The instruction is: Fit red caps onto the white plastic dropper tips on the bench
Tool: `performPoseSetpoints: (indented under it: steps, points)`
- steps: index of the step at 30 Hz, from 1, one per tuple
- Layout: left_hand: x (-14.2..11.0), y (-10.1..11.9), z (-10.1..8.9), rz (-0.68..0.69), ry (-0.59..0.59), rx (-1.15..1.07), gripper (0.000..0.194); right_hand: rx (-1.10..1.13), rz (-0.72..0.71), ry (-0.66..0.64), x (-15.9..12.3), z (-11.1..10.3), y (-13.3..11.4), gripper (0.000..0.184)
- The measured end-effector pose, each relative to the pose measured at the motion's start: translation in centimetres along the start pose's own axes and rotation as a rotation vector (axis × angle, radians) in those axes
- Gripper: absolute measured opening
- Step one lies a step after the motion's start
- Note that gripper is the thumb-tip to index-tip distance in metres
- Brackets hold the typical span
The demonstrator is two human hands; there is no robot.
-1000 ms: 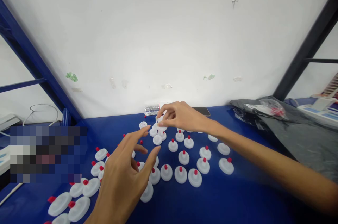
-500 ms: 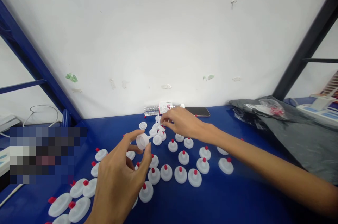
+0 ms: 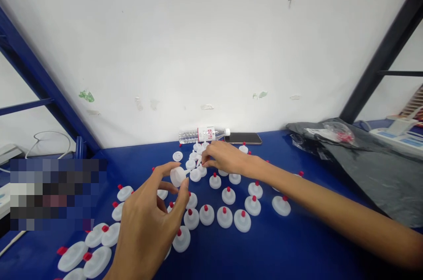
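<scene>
– And since half a second ago we see the right hand [image 3: 224,154] dip a little, lower into the cluster of white pieces [image 3: 195,175], while the left hand [image 3: 150,209] barely budges. A full second back the left held nothing; now we have a white cup-shaped piece [image 3: 177,177] in it!

– How are they posed, from where we sit?

– The right forearm [image 3: 317,198] slants in from the lower right, palm down, fingers curled. The left hand rises from the bottom edge, its back to us, thumb and forefinger leading, the other fingers bent beneath.

– And the cup-shaped piece?

– Up at the left fingertips, above the blue table [image 3: 280,245], its thin stem pointing right towards the cluster. The right fingertips are just beyond it, the two hands near but apart.

– So what do we make of the grips?

– The left thumb and forefinger are pinched on the cup-shaped piece, no doubt. The right fingers sit close together at the cluster; whether they grasp a piece, we can't tell. Around both hands we have white discs with red tips [image 3: 224,218].
</scene>
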State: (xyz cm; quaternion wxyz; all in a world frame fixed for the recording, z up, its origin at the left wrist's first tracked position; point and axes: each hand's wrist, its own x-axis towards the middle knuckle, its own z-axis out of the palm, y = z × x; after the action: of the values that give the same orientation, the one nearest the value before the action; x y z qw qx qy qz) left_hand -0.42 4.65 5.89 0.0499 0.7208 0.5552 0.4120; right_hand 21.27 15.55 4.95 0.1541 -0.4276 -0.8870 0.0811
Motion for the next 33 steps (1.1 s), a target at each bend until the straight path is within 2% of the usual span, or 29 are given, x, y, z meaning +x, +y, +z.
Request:
performPoseSetpoints:
  steps: [3,7,9,13,15,18,22,29,33]
  points:
    - [0.0,0.4,-0.1,-0.042,-0.003,0.018,0.034,0.03,0.021,0.015,0.1,-0.3,0.4,0.009]
    - [0.0,0.9,-0.3,-0.091,-0.005,0.041,0.032,0.127,0.06,0.053,0.0,-1.9,0.3,0.013]
    - [0.0,1.0,-0.3,-0.112,-0.004,0.046,0.032,0.285,0.071,0.06,-0.2,-3.0,-0.1,0.019]
    - [0.1,1.3,-0.4,-0.131,-0.006,0.034,0.03,0.758,0.088,0.046,-0.4,-4.5,-1.4,0.027]
    - [0.1,1.4,-0.4,-0.142,-0.014,0.026,0.029,0.879,0.081,0.046,-0.5,-4.8,-2.3,0.028]
    - [0.1,1.4,-0.4,-0.139,-0.018,0.008,0.029,0.999,0.068,0.022,-0.6,-4.7,-3.8,0.026]
    - [0.1,0.9,-0.2,-0.063,-0.01,-0.042,0.032,1.111,0.058,-0.044,-0.7,-4.1,-5.0,0.02]
    - [0.1,0.6,-0.1,-0.002,0.057,-0.09,0.03,1.404,0.111,-0.077,-0.5,-3.0,-5.1,0.014]
    - [0.2,0.1,0.1,0.028,0.07,-0.087,0.042,1.497,0.1,-0.102,-0.5,-2.7,-5.1,0.016]
